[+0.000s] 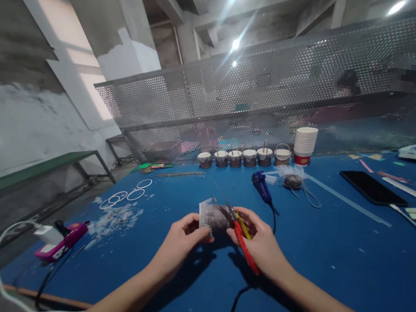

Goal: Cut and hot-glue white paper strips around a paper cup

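Observation:
My left hand (189,233) is closed around the pale edge of a small paper cup (218,217) wrapped in grey-brown cord, which lies tilted on its side above the table. The cup's pale end faces left and looks ragged. In my right hand (262,238) are scissors (244,244) with red and yellow handles, their metal blades pointing up and left. The blades lie against the right end of the cup, and my right fingertips are close to that end. Whether the blades touch the cord, I cannot tell.
Several cord-wrapped cups (249,158) line the back, beside stacked paper cups (304,144). A blue glue gun (261,186) with its cable, a cord ball (292,181) and a phone (371,188) lie right. White rings (136,195), paper scraps (116,220) and a purple power strip (62,242) are left.

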Available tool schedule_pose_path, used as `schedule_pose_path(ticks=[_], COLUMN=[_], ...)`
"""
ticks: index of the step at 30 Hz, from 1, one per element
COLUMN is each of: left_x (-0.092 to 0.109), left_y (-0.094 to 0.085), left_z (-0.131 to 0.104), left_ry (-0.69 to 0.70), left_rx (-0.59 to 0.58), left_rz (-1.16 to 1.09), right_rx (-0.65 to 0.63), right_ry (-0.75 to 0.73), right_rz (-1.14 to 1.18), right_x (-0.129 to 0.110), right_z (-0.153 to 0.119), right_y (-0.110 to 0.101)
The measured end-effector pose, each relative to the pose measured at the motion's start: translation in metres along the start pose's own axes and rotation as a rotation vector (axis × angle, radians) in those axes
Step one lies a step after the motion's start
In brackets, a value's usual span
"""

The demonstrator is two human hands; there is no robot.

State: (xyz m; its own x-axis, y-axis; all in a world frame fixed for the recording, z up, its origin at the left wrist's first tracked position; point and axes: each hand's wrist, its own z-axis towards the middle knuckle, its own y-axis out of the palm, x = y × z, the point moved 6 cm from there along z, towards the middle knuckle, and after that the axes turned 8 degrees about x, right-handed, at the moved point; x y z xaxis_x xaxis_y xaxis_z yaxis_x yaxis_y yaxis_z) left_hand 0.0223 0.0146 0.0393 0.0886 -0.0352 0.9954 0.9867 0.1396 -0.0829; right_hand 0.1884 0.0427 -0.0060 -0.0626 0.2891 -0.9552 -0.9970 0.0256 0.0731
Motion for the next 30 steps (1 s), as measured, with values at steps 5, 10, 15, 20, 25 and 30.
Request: schedule_pose_path(ticks=[5,10,15,20,25,30], left_x=[-0.008,-0.014,-0.008,0.0,-0.012,0.004], left_y=[0.004,0.007,0.006,-0.001,0.001,0.008], left_z=[-0.003,-0.004,-0.005,-0.003,-0.003,-0.008], left_ry=[-0.081,-0.124,-0.063,0.133,0.121,0.447], left_rx=[-0.088,-0.115,-0.104,-0.036,-0.1,-0.152], left_rz=[-0.131,-0.111,0.015,0.242,0.354,0.488], right_rx=[-0.001,-0.004,-0.002,-0.007,0.02,0.056], right_ry=[-0.018,-0.077,-0.116,-0.097,-0.046,0.014], right_rz=[0.029,0.011,0.007,0.007,0.128,0.139], right_x=[0.002,0.001,-0.004,-0.003,-0.007,-0.011], right_z=[0.002,0.001,-0.001,-0.001,0.001,0.004], right_y=[0.0,-0.002,-0.004,-0.003,-0.004,-0.006])
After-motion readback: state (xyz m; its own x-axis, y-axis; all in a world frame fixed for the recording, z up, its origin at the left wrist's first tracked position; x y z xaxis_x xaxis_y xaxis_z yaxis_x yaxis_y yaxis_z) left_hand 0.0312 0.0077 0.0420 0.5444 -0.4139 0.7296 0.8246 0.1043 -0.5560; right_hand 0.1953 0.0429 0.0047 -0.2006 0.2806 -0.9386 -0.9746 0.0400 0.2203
